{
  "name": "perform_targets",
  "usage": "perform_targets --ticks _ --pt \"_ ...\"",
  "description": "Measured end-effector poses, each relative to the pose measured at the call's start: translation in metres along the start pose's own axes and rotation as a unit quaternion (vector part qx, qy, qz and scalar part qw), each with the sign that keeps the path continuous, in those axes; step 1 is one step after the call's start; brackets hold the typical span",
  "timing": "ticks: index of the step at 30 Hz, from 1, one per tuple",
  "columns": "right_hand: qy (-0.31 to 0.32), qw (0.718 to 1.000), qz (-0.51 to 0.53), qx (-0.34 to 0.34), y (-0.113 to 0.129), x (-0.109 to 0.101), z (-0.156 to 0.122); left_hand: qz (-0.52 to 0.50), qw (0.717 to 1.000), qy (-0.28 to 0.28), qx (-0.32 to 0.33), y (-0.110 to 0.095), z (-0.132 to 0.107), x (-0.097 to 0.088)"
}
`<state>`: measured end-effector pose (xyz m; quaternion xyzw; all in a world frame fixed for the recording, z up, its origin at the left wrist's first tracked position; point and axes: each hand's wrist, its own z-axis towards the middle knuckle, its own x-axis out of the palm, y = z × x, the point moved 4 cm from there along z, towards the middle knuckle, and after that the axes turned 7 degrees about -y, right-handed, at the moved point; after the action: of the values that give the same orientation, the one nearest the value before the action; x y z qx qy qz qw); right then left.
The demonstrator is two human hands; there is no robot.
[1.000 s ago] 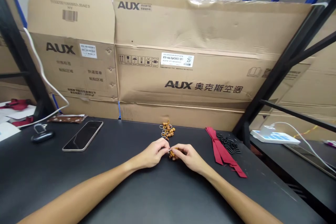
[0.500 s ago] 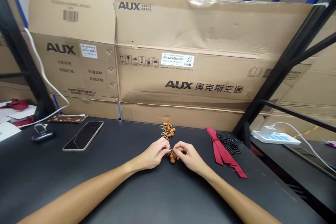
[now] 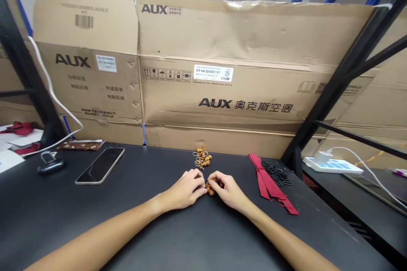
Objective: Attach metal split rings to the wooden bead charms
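Right grip (image 3: 227, 190) closed on a small bunch of round wooden beads (image 3: 210, 189), glossy orange-brown, between the two hands. Left grip (image 3: 185, 189) loosely curled, fingertips just beside the beads; cannot tell whether it holds them. Straight ahead, near the far edge of the matte black worktop (image 3: 143, 237), sits a larger cluster of the same beads (image 3: 202, 157) with thin metal rings. Well right of the right grip: flat red fabric strips (image 3: 269, 183) touching a heap of small black curved pieces (image 3: 276, 174). Well left: a smartphone (image 3: 100, 165), slim, pale-rimmed, lying at a slant. Corrugated cardboard AUX cartons (image 3: 222, 93) stand along the far edge, creased and scuffed.
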<state>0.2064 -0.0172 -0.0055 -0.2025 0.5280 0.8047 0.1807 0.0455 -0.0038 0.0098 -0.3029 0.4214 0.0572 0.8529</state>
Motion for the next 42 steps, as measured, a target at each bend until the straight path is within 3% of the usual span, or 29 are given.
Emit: perform_targets --ticks 7,14,19,24,31,42 --pt "0.023 0.996 -0.043 -0.069 0.005 -0.002 -0.004 -0.021 1.0 0.009 -0.018 0.01 0.001 -0.003" --pt "0.001 0.994 -0.076 -0.072 -0.004 -0.006 -0.001 -0.012 1.0 0.017 0.0 0.02 0.001 -0.014" --pt "-0.001 0.993 -0.061 -0.098 -0.002 -0.002 -0.003 0.011 1.0 -0.014 -0.007 0.019 0.001 -0.013" --pt "0.014 0.992 -0.049 -0.111 0.002 0.002 -0.005 0.021 1.0 -0.013 0.006 0.019 0.002 -0.012" --pt "-0.017 0.99 -0.094 -0.107 -0.004 -0.002 -0.002 0.018 1.0 -0.002 0.008 0.02 0.001 -0.01" --pt "0.02 0.99 -0.067 -0.124 0.001 0.003 -0.006 0.04 0.999 -0.01 0.021 0.019 0.0 -0.01"
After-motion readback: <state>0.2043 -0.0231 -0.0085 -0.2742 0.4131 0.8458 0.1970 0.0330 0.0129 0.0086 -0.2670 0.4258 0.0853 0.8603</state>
